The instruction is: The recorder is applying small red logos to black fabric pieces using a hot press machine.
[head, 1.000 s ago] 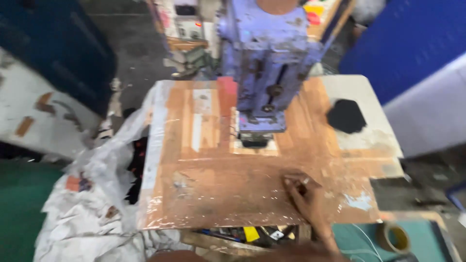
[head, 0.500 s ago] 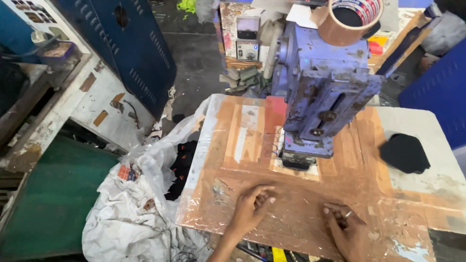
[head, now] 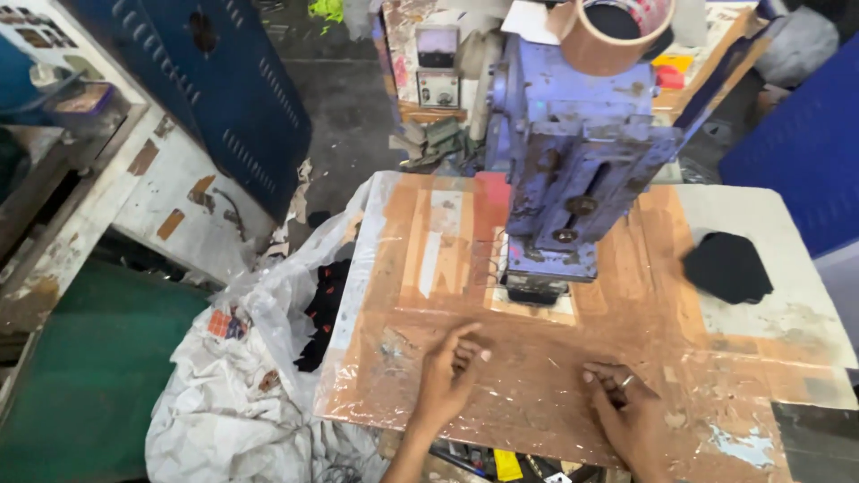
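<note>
A crumpled white plastic sack [head: 242,394] of black pieces [head: 327,309] hangs off the tape-covered brown worktop's [head: 537,394] left edge. Both hands, left hand [head: 447,376] and right hand [head: 631,411], rest loosely curled and empty near its front edge, before the blue metal press [head: 573,170].

Work table [head: 429,268], centre to lower right of frame: top wrapped in brown tape, glossy, scuffed and worn; right part pale and bare, paint chipped. Purple press machine [head: 573,170] stands on it at upper centre. Black fabric piece [head: 727,266] lies at right, on the pale part. Left hand [head: 447,380] and right hand [head: 631,413] rest flat on the taped top near the bottom edge, well apart.
</note>
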